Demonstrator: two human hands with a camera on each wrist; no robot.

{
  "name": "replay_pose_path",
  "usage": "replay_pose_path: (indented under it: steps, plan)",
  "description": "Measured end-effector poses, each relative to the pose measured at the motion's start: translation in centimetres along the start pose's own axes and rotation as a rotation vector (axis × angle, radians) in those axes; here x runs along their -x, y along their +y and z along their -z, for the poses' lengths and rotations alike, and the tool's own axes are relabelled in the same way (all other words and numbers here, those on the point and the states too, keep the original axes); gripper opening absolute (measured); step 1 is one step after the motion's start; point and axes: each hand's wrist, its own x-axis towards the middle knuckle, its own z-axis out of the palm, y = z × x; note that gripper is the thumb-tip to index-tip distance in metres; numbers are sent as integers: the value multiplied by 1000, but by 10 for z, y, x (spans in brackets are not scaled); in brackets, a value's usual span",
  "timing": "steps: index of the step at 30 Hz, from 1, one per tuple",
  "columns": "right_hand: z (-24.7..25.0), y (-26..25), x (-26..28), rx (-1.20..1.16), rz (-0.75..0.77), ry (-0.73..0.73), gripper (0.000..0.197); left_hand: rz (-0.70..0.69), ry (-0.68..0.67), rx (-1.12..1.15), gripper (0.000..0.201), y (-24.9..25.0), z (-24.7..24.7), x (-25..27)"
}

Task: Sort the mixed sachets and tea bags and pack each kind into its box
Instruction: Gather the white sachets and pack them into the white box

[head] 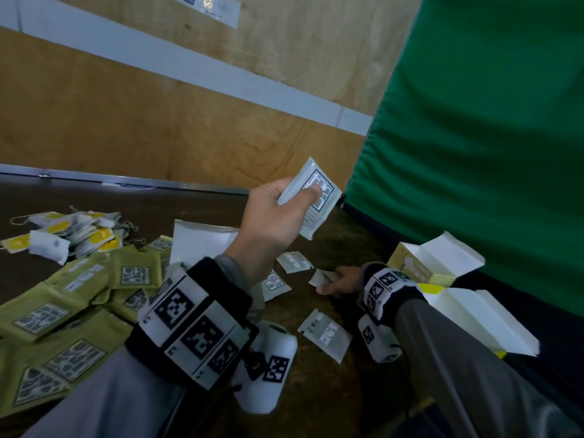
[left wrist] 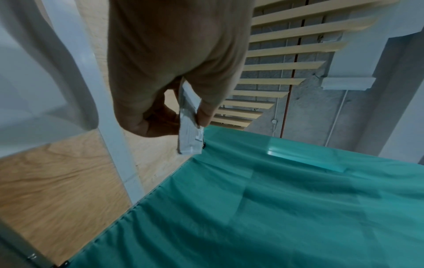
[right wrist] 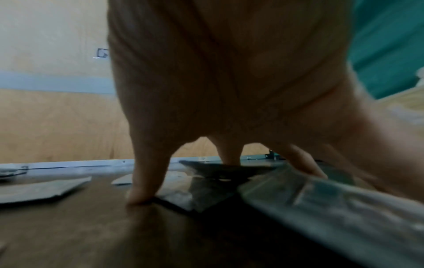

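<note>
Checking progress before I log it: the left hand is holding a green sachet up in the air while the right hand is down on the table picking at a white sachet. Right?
Not quite. The left hand holds up a white sachet, not a green one, as the head view shows; the green sachets lie piled on the table. The right hand is indeed down at a white sachet on the table.
</note>
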Motion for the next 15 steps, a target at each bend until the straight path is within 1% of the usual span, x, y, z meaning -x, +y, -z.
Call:
replay_pose_path:
  steps: [3, 4, 6, 10, 12, 14, 15]
  plan:
    - [7, -9, 12, 136, 69, 55, 72, -11, -12, -3, 12, 1, 0, 1]
    - [9, -10, 11, 161, 85, 54, 65, -16, -13, -7, 12, 1, 0, 2]
    - [11, -13, 9, 181, 83, 30, 62, -21, -15, -8, 12, 1, 0, 2]
    - [10, -9, 14, 138, 105, 29, 68, -7, -18, -1, 14, -1, 0, 1]
    - [9, -1, 15, 14, 136, 30, 64, 32, -12, 17, 18, -4, 0, -1]
    - [12, 8, 17, -230, 168, 55, 61, 81, -6, 35, 18, -8, 1, -3]
    - [14, 12, 21, -362, 204, 78, 52, 100, -4, 38, 19, -9, 1, -5]
